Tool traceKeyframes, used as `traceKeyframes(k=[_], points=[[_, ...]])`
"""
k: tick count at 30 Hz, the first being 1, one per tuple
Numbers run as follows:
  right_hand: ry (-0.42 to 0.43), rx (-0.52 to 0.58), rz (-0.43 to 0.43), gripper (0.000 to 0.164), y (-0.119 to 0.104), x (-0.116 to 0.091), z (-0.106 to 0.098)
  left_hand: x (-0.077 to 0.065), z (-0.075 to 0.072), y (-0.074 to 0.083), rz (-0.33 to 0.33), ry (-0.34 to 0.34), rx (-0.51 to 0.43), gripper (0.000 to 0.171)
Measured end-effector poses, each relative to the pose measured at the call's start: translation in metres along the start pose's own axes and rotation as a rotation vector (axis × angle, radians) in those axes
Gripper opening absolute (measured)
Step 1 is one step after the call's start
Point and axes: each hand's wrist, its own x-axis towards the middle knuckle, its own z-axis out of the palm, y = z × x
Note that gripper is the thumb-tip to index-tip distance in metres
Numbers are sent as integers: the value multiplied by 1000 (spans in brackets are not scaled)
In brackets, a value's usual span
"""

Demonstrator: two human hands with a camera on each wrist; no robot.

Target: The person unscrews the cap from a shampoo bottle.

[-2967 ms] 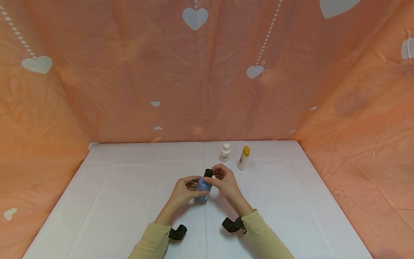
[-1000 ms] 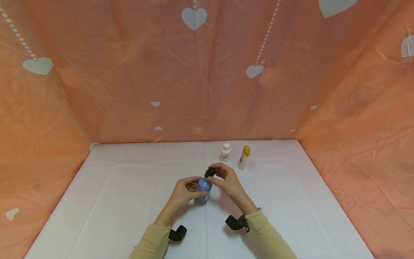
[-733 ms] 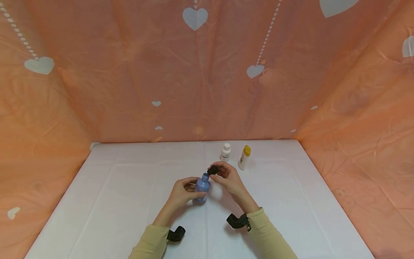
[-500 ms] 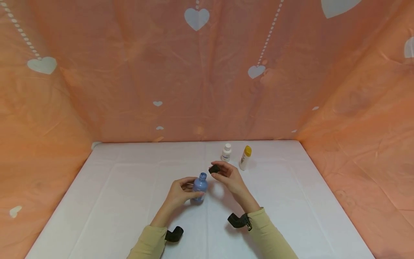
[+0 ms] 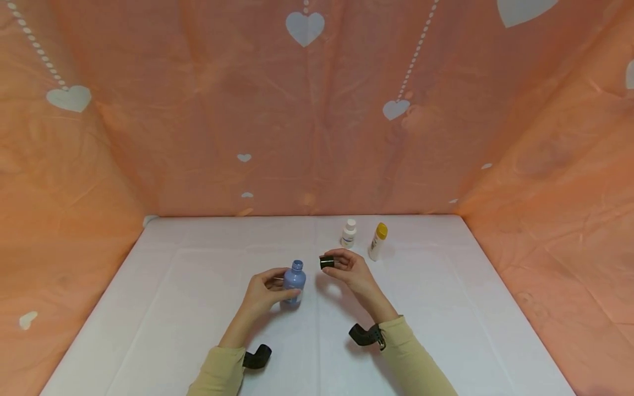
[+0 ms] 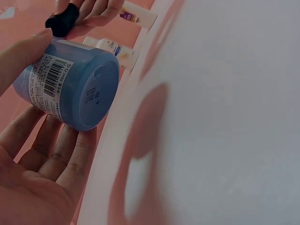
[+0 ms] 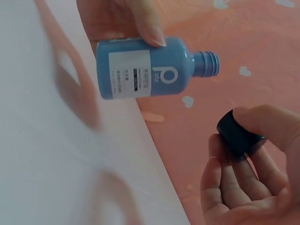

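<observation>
My left hand [image 5: 266,294] grips a blue bottle [image 5: 294,281] by its body, thumb on the near side and fingers behind. The bottle stands upright, lifted off the table, and its threaded neck [image 7: 206,63] is bare. A white label with a barcode [image 6: 55,77] shows in the left wrist view. To the right, my right hand [image 5: 353,273] pinches a black cap [image 5: 327,262] between thumb and fingers, the cap tipped sideways and apart from the bottle. The same cap [image 7: 238,133] sits at the fingertips in the right wrist view.
Beyond the right hand stand a small white bottle [image 5: 349,234] and a white bottle with a yellow cap [image 5: 378,242]. A white cloth covers the table [image 5: 198,264]. Orange curtains [image 5: 307,137] with pale hearts hang at the back and sides.
The black cap has come off the blue bottle in the right hand, which moved slightly right. The left hand has carried the bottle to the left, widening the gap.
</observation>
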Motion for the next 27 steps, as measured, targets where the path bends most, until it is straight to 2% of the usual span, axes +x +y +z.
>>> traceKeyframes(k=[7,14,17,23,27], points=[[-12,-53,15,44,6,7,3,-2,-14,-2,-18,28,15,59],[-34,-168,40,41,-15,5,16,0,-29,-2,-8,52,42,59],[-51,-211,47,40,-14,9,17,0,-35,-2,-15,58,34,60],[-82,-223,70,38,-11,17,21,3,-44,-1,-12,67,7,61],[-81,-282,43,38,-10,22,25,8,-50,-2,-2,80,3,61]])
